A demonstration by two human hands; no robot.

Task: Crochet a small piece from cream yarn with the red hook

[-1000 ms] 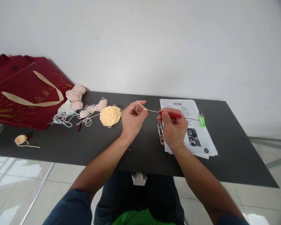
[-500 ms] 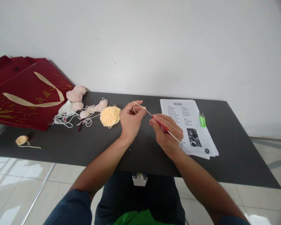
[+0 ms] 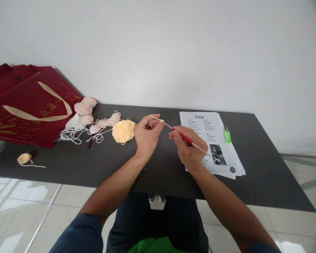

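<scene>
My left hand (image 3: 147, 135) is closed on pale yellow yarn (image 3: 156, 118), which runs over the raised index finger to a small loop at the thumb tip. A crochet hook (image 3: 185, 138) with a red handle lies in my right hand (image 3: 191, 147), gripped like a pen. Its thin metal shaft points left and reaches the yarn at my left fingertips. Whether the hook's tip sits inside a loop is too small to tell. Just left of my left hand rests a ball of yellow yarn (image 3: 123, 131).
Printed sheets (image 3: 213, 123) lie under and beyond my right hand, with green thread snips (image 3: 226, 135) on their right edge. At the left are dark red paper bags (image 3: 28, 105), pink yarn (image 3: 85, 105), white yarn (image 3: 73, 128) and a small cream crocheted piece (image 3: 25, 158).
My right hand has shifted slightly right with the crochet hook, drawing it back a little from my left fingertips. My left hand stays almost where it was.
</scene>
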